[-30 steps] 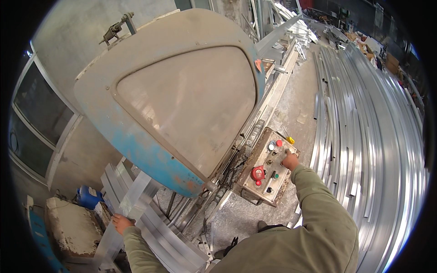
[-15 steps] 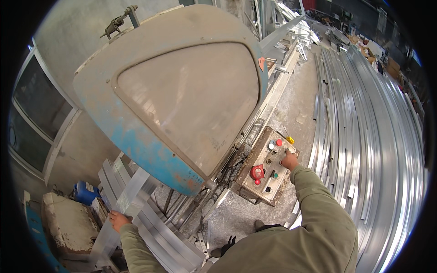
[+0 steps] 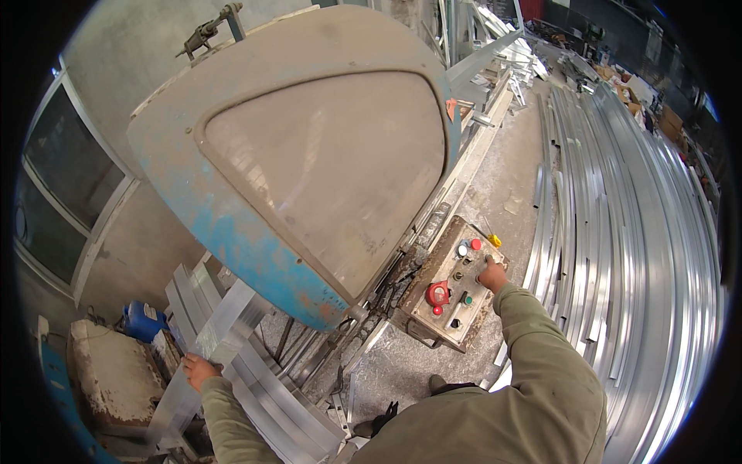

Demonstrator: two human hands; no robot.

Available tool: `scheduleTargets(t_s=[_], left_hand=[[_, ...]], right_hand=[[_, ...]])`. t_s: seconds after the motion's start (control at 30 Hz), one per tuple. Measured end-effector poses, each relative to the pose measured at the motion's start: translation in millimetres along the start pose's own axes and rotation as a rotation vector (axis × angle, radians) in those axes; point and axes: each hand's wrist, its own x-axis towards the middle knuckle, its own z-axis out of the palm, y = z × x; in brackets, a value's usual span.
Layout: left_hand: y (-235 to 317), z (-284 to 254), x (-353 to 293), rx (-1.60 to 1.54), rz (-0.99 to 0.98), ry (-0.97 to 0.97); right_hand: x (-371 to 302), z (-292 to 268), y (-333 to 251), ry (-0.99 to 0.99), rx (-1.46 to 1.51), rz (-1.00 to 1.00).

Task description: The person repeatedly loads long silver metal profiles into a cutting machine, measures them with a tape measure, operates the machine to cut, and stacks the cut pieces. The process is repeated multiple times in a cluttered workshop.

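Blue plastic is seen at the far left: a small jug point(image 3: 143, 319) standing on the floor, just beside a dirty pale block point(image 3: 116, 375). Above them, a window point(image 3: 66, 182) with a grey frame is set in the wall.

The left hand point(image 3: 199, 370) is laid flat on a long aluminium bar point(image 3: 207, 352), fingers spread and pressed on its top face; it is not clamped round it. The bar lies on a stack of similar bars point(image 3: 270, 394) running from near left toward the machine.

The middle of the view is filled by a large machine hood point(image 3: 309, 162), its rim worn blue, its domed panel dusty and beige. The bars are seen passing under its near edge. A long metal rail point(image 3: 471, 166) runs from the hood toward the far right.

Right of the hood's lower edge, a rusty control box point(image 3: 440, 305) is mounted, tilted. A red round knob point(image 3: 437, 293), a white button point(image 3: 462, 250), a red button point(image 3: 476, 243) and a green one point(image 3: 468, 300) are noted on its face; a yellow cap point(image 3: 495, 240) sits at its far corner.

The right hand point(image 3: 492, 273) is held at the box's right edge, fingers curled together with one fingertip touching the panel. Which button is touched cannot be told. The sleeve point(image 3: 541, 348) is olive green.

At the right, many long curved aluminium strips point(image 3: 641, 232) are laid side by side on the floor.
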Motion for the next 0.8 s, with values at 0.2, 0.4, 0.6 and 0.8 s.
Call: scheduleTargets(t_s=[0.2, 0.4, 0.6, 0.8], left_hand=[[-46.9, 49.9, 37.7, 0.009, 0.111, 0.114], [-39.3, 34.9, 29.3, -0.004, 0.026, 0.040], [-17.9, 40.1, 17.0, -0.084, -0.044, 0.096], [-13.2, 37.6, 15.8, -0.087, -0.065, 0.155]], right_hand=[[30.5, 32.7, 17.1, 0.138, -0.070, -0.278], [17.1, 41.6, 23.2, -0.527, 0.919, -0.384], [72.2, 23.0, 58.9, -0.261, 0.524, -0.263], [90.0, 15.4, 47.1, -0.464, 0.590, -0.116]])
